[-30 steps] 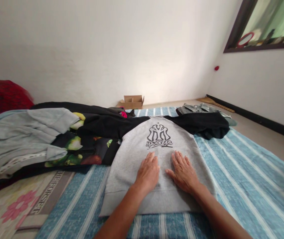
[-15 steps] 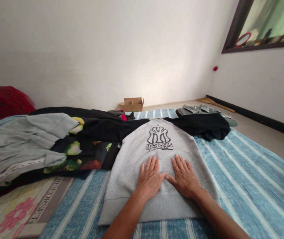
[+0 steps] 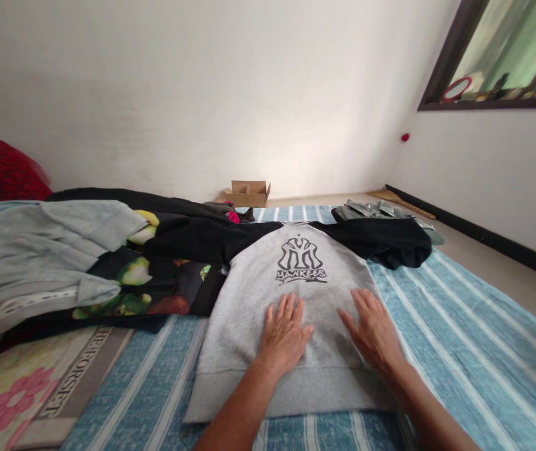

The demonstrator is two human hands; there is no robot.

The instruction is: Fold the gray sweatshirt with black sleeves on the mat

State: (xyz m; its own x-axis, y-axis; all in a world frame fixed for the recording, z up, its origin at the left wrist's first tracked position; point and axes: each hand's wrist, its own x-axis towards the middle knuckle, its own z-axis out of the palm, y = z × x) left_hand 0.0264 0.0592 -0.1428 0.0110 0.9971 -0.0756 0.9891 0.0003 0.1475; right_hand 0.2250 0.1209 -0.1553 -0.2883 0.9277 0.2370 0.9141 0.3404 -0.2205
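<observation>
A grey sweatshirt with black sleeves and a black printed logo lies spread flat on a blue striped cloth. My left hand rests palm down on the grey body below the logo, fingers stretched out. My right hand lies flat on the same garment near its right side edge, fingers extended. Both forearms reach in from the bottom of the view. One black sleeve lies bunched at the right, the other runs off to the left.
A heap of clothes lies at the left: a pale grey-blue garment over a dark fruit-print one. A floral mat sits at bottom left. A cardboard box stands by the far wall. A folded grey item lies behind the right sleeve.
My right hand has slid rightward across the grey sweatshirt, away from my left hand, which has stayed about where it was. The camera view shifted slightly.
</observation>
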